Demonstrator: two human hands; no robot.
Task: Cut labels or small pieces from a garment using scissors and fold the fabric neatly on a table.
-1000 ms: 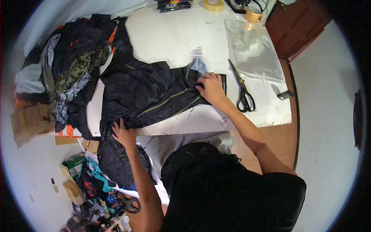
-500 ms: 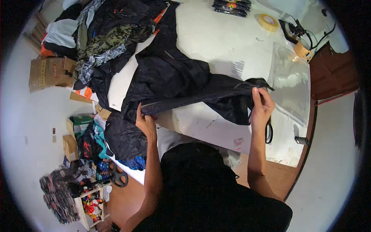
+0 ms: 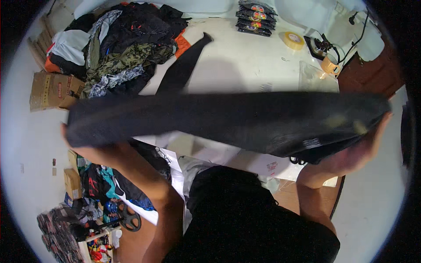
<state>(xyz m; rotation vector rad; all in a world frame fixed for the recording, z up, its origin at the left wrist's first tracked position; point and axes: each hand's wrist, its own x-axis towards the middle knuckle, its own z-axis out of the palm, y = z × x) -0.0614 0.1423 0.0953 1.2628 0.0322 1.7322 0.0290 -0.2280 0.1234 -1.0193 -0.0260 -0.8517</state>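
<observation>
Dark fabric, apparently a garment (image 3: 219,118), is raised and stretched sideways above the table (image 3: 223,52), blurred by motion. My left hand (image 3: 87,151) grips its left end, fingers mostly behind the cloth. At the right end my right hand (image 3: 359,153) holds it, fingertips along the edge. A narrower dark strip of cloth (image 3: 180,65) extends up behind it across the white tabletop; whether it belongs to the same garment I cannot tell. Black scissor handles (image 3: 297,160) peek out below the cloth on the right.
A clothing pile (image 3: 131,30) fills the back left beside a cardboard box (image 3: 55,90). Stacked black packages (image 3: 256,24), tape (image 3: 294,40), a corded black device (image 3: 318,47), an orange mug (image 3: 330,65) and a clear plastic sheet (image 3: 315,74) lie at back right. More clothes (image 3: 107,182) sit lower left.
The black garment has gone from lying on the table to being lifted toward the camera and stretched wide. Both hands have risen with it and moved apart toward either side.
</observation>
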